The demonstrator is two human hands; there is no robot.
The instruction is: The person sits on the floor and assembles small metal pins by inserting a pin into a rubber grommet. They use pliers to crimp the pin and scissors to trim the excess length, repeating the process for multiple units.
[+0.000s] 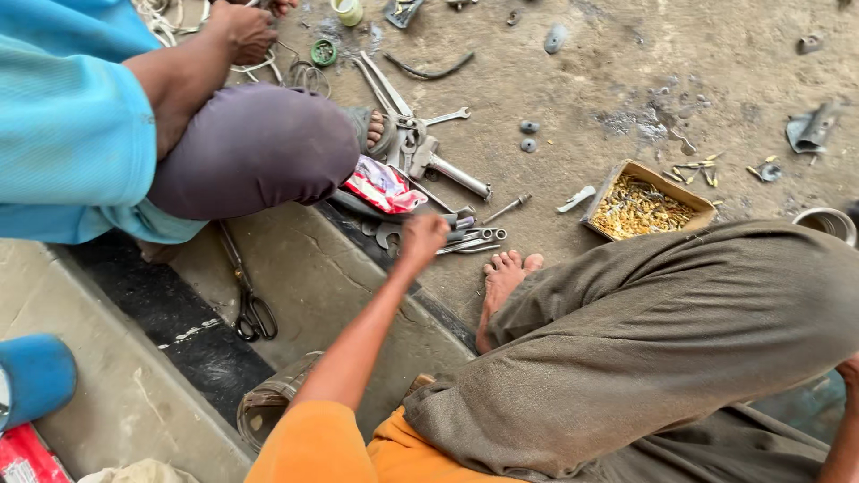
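Reaching down to the concrete floor (582,80), your left grip (422,234) rested on the heap of spanners (470,238) just ahead of your bare foot (503,277). Had it taken hold of anything? (Desk)

You could not tell from above. The fingers curled down onto the steel with the back of the hand to the camera, so what lay under them was hidden. Your right grip (848,371) showed only as a sliver at the frame's edge, its state unreadable. (Spotter)

How would those spanners have handled? (Desk)

Heavy for their size, by the look of them, and rigid. They looked smooth and perhaps greasy, so likely to slip. They lay crossed and touching, and lifting one risked dragging its neighbours. The middle of a shank looked the surest place for you to hold, clear of the open ends. (Spotter)

And the room around you? (Desk)

Tight on your left. A red-and-white packet (383,185) lay just beside the heap, and a co-worker's knee (259,148) and sandalled foot (374,130) sat close behind it. That person's hand (242,31) was on a cord, well apart from yours. A dark step edge (443,313) ran under your forearm, and black shears (253,313) lay on the step. The floor was barer to the right, as far as the cardboard box (702,207) of brass-coloured bits. (Spotter)
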